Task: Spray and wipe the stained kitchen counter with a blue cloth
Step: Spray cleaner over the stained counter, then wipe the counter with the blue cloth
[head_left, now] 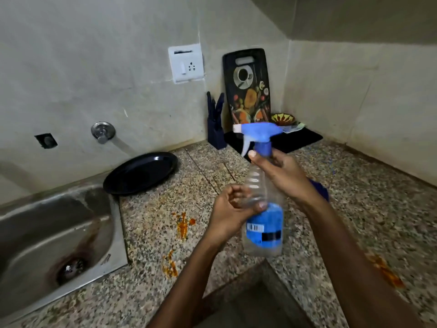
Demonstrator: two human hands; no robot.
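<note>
A speckled stone table [354, 197] with orange stains [183, 224] fills a tiled corner beside a steel sink [54, 233]. Above it, the left hand [230, 213] wraps its fingers round a clear spray bottle [263, 209]; the right hand [281, 176] pinches its neck. A blue cloth [321, 189] lies on the table, mostly hidden behind the right wrist.

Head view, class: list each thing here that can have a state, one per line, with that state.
spray bottle: held upright above the counter, nearly empty
left hand: gripping the bottle body
right hand: gripping the bottle neck
counter: stained orange
blue cloth: lying on counter, mostly hidden
black plate: empty
sink: empty, rust-stained
</note>
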